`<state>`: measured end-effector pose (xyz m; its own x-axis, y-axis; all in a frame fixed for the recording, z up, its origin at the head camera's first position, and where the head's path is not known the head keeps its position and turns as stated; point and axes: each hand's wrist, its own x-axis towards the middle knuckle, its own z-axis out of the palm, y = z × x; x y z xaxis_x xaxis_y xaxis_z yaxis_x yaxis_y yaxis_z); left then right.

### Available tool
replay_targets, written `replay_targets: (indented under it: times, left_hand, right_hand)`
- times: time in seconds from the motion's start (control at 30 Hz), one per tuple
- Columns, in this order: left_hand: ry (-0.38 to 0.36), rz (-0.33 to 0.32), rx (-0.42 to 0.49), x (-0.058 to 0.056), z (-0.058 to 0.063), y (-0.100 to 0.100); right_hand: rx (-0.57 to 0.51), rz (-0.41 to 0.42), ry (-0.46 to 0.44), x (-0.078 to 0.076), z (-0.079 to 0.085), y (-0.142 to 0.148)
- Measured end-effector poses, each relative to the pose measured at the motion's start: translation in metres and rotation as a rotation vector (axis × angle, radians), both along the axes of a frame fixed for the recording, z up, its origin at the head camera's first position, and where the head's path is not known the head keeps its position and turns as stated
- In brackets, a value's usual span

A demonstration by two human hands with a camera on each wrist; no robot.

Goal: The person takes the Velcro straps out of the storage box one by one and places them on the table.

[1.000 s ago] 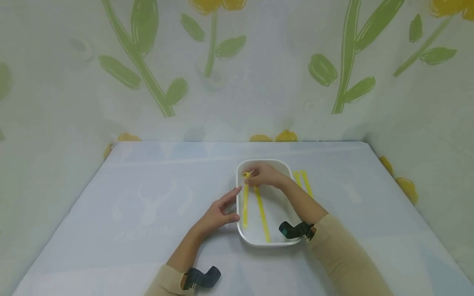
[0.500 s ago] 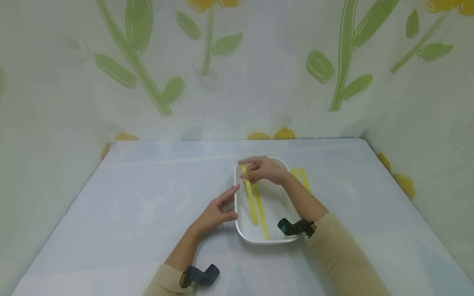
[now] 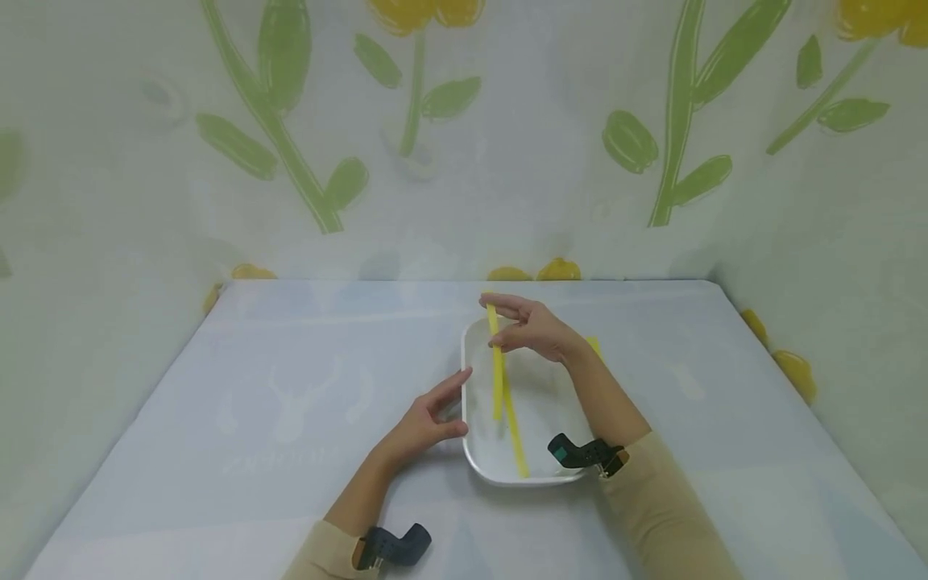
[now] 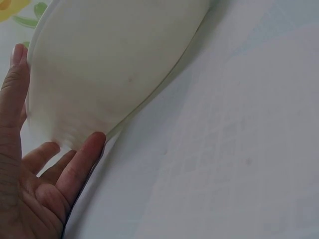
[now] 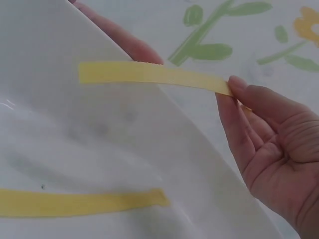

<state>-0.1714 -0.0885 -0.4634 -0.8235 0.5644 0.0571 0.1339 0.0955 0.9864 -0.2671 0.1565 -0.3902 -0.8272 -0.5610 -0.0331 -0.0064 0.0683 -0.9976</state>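
In the head view a white rectangular tub (image 3: 558, 403) stands on the table. My left hand (image 3: 424, 420) rests against its left wall, fingers extended; the left wrist view shows fingertips and thumb (image 4: 89, 149) touching the wall's outside. Above the tub's far part, my right hand (image 3: 535, 330) pinches one end of a thin yellow strip (image 3: 497, 387) between thumb and finger. That strip (image 5: 144, 72) sticks out freely in the right wrist view. A second yellow strip (image 3: 517, 443) lies on the tub's floor, its far end partly covered by the held one.
Beyond the tub's right side, a bit of yellow strip (image 3: 594, 346) shows on the table, mostly hidden by my right forearm. The pale patterned tabletop (image 3: 290, 354) meets a wall (image 3: 536, 161) with painted flowers at the back.
My right hand has lifted the pinched strip up and slightly right, away from the tub's left side. The left hand keeps its place on the tub.
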Motion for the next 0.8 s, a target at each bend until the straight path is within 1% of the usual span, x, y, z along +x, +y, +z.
replay_targets:
  times: [0.17, 0.27, 0.43, 0.53, 0.67, 0.8]
  left_hand:
    - [0.003, 0.004, -0.007, -0.001, 0.001, 0.002]
    - [-0.005, 0.009, -0.007, -0.001, 0.001, 0.002]
    - [-0.01, 0.02, -0.009, -0.001, 0.003, 0.004]
    - [-0.007, 0.031, -0.028, -0.001, 0.004, 0.004]
    - [-0.007, 0.043, -0.046, -0.001, 0.004, 0.004]
    - [0.003, 0.037, -0.025, -0.001, 0.003, 0.005]
  right_hand:
    - [-0.014, 0.054, 0.007, 0.0, 0.006, 0.004]
    - [-0.017, 0.07, 0.015, 0.001, 0.012, 0.007]
    - [0.003, 0.05, 0.048, 0.003, 0.023, 0.014]
    - [0.023, 0.031, 0.073, 0.003, 0.028, 0.02]
    - [0.042, 0.029, 0.098, 0.004, 0.033, 0.028]
    - [0.037, 0.031, 0.101, 0.007, 0.038, 0.039]
